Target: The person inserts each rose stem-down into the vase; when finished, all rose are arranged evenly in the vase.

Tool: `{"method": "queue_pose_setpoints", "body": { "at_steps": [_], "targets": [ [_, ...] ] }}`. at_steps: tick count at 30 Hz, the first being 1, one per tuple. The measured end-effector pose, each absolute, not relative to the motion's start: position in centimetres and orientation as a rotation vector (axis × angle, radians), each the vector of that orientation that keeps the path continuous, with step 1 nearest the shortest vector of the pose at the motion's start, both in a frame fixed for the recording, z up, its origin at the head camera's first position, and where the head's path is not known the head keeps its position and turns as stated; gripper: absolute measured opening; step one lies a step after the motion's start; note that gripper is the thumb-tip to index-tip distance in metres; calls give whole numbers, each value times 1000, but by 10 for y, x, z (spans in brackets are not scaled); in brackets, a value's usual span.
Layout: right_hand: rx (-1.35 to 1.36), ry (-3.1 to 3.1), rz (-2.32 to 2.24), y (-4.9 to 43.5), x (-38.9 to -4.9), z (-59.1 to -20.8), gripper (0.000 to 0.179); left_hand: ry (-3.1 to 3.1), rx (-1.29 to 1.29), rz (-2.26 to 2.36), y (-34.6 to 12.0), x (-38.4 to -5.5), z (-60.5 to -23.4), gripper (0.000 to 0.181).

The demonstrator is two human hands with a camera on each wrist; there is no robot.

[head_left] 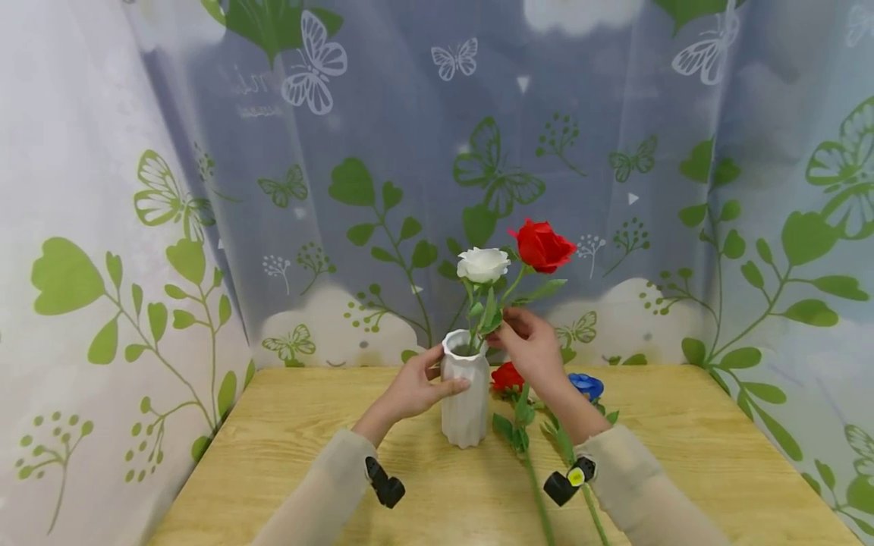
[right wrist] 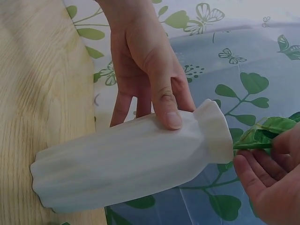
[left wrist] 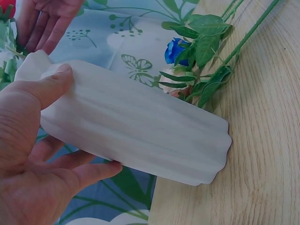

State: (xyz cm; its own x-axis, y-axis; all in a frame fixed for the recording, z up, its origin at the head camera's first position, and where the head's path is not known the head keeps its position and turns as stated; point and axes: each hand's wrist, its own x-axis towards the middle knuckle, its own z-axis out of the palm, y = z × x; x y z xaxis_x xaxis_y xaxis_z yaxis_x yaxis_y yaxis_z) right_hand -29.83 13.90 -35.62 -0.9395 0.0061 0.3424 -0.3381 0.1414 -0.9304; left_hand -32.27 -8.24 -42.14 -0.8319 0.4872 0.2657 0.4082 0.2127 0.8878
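In the head view a white ribbed vase (head_left: 466, 409) stands upright on the table. My left hand (head_left: 416, 385) grips it near the neck, thumb in front and fingers along the far side. A white rose (head_left: 483, 265) rises from the vase's mouth. Beside it, higher and to the right, is a red rose (head_left: 542, 246). Just above the rim, my right hand (head_left: 531, 349) pinches a green stem among the leaves. In the right wrist view that stem (right wrist: 253, 146) runs between the fingertips and the vase's opening.
Right of the vase, another red rose (head_left: 507, 377) and a blue rose (head_left: 586, 386) lie on the wooden table (head_left: 403, 485), their long stems pointing toward me. A printed curtain (head_left: 410, 152) closes off the back and both sides.
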Motion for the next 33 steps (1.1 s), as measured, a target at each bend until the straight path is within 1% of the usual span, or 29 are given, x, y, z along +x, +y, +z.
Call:
{"method": "queue_pose_setpoints", "body": {
  "at_steps": [7,16,25,33],
  "targets": [
    [285,-2185,1866,141,-296,-355,38,2384,877,1732,-83,-322,-422,75],
    [298,-2266,1693,141,-299,-366,27,2375,880,1725,-82,-322,-425,74],
    [295,-2298,1615,140,-303,-382,26,2380,864,1728,-83,-321,-428,77],
    [319,-2269,1617,137,-304,-386,24,2374,866,1735,-83,-322,-424,75]
  ]
}}
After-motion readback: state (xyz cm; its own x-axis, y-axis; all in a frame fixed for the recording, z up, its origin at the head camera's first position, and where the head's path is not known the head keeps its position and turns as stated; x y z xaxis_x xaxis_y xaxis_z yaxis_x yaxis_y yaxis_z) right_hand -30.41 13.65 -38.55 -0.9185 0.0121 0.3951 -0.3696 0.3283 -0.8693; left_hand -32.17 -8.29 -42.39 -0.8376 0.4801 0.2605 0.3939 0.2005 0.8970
